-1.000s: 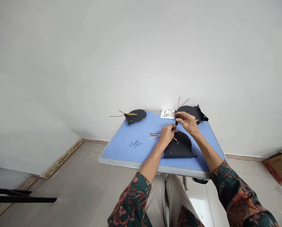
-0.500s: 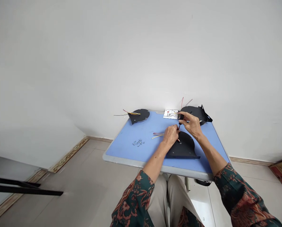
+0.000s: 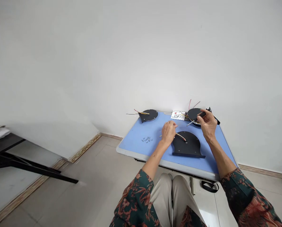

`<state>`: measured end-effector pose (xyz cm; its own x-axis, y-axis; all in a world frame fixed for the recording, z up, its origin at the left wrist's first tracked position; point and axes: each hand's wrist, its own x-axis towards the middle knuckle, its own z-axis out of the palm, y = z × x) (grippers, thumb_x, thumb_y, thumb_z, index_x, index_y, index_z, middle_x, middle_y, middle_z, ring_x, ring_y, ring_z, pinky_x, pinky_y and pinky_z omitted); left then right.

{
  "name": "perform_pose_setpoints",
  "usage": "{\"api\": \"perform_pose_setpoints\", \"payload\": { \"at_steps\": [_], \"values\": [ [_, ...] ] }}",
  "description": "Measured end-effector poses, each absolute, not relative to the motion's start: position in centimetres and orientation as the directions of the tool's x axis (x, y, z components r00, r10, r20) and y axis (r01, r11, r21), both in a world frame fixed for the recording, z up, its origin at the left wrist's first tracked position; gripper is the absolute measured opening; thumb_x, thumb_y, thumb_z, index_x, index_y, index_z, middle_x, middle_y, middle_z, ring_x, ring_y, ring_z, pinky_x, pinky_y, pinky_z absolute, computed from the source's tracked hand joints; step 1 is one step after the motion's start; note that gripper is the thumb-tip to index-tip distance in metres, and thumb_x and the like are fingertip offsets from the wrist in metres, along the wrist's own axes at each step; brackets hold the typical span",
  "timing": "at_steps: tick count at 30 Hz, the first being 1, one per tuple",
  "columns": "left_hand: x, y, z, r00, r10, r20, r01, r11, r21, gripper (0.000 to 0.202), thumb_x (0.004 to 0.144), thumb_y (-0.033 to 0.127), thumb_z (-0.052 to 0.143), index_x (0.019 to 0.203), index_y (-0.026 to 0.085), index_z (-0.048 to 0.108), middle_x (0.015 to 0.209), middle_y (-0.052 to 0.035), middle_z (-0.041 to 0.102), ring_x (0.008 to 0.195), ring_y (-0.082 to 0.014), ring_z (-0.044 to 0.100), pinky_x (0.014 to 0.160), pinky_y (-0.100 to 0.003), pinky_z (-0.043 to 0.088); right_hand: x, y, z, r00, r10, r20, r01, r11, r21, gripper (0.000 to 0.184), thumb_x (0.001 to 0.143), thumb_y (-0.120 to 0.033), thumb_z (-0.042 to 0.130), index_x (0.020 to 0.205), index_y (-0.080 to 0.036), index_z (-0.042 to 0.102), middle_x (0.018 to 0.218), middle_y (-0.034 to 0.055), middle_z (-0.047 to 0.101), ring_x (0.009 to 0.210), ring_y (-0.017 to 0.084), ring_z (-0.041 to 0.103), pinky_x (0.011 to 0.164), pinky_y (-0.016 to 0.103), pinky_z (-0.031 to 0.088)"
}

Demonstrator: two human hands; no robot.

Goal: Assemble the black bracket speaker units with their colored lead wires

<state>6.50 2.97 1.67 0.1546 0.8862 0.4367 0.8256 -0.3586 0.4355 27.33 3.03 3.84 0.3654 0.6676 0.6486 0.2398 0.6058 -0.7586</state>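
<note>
A flat black fan-housing plate (image 3: 188, 145) lies on the blue table (image 3: 136, 138) in front of me, with thin coloured wires (image 3: 180, 135) crossing its near-left edge. My left hand (image 3: 168, 131) hovers just left of the plate over those wires, fingers curled together as in a pinch; what they hold is too small to make out. My right hand (image 3: 207, 122) is raised behind the plate, closed round a black-handled screwdriver (image 3: 194, 119) whose metal tip points left and down.
A second black housing (image 3: 194, 113) with red and black wires stands at the table's far right corner, beside a white printed card (image 3: 178, 115). Another black disc (image 3: 149, 115) with wires lies far left. Several small screws (image 3: 146, 139) are scattered left. A dark bench (image 3: 18, 157) stands left.
My right hand has lifted the screwdriver off the plate and drawn it back to the right. My left hand moved slightly left. The view has swung left, so the table sits further right.
</note>
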Motion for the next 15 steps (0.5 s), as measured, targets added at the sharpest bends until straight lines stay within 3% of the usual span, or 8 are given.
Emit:
{"api": "perform_pose_setpoints", "payload": {
  "at_steps": [7,11,15],
  "values": [
    [-5.3,-1.0,-0.2,0.094,0.879,0.468,0.907,-0.270,0.324,0.010,0.094,0.017,0.059,0.088,0.019,0.066,0.099,-0.0095,0.071,0.101,-0.0272,0.059,0.093,-0.039,0.047,26.6,-0.4,4.0,0.223,0.765,0.605,0.212,0.567,-0.796,0.036,0.077,-0.030,0.074,0.112,-0.023,0.069,0.085,0.0004,0.070,0.074,0.018,0.067,0.076,0.036,0.060],
    [-7.0,-2.3,-2.0,0.109,0.877,0.467,0.916,-0.271,0.296,0.013,0.094,0.017,0.056,0.086,0.020,0.067,0.096,-0.0101,0.070,0.101,-0.0284,0.058,0.093,-0.039,0.048,24.6,-2.7,4.3,0.152,0.742,0.653,0.327,0.586,-0.742,0.033,0.080,-0.027,0.070,0.113,-0.023,0.069,0.090,0.0014,0.074,0.081,0.019,0.070,0.087,0.039,0.059],
    [-6.6,-2.3,-2.3,0.114,0.878,0.464,0.910,-0.280,0.306,0.017,0.094,0.015,0.053,0.087,0.019,0.069,0.096,-0.0106,0.070,0.101,-0.0284,0.058,0.092,-0.040,0.048,22.7,-3.0,4.7,0.046,0.726,0.686,0.434,0.604,-0.669,0.032,0.082,-0.023,0.066,0.113,-0.024,0.069,0.090,0.0022,0.075,0.077,0.019,0.071,0.087,0.038,0.060]
  ]
}}
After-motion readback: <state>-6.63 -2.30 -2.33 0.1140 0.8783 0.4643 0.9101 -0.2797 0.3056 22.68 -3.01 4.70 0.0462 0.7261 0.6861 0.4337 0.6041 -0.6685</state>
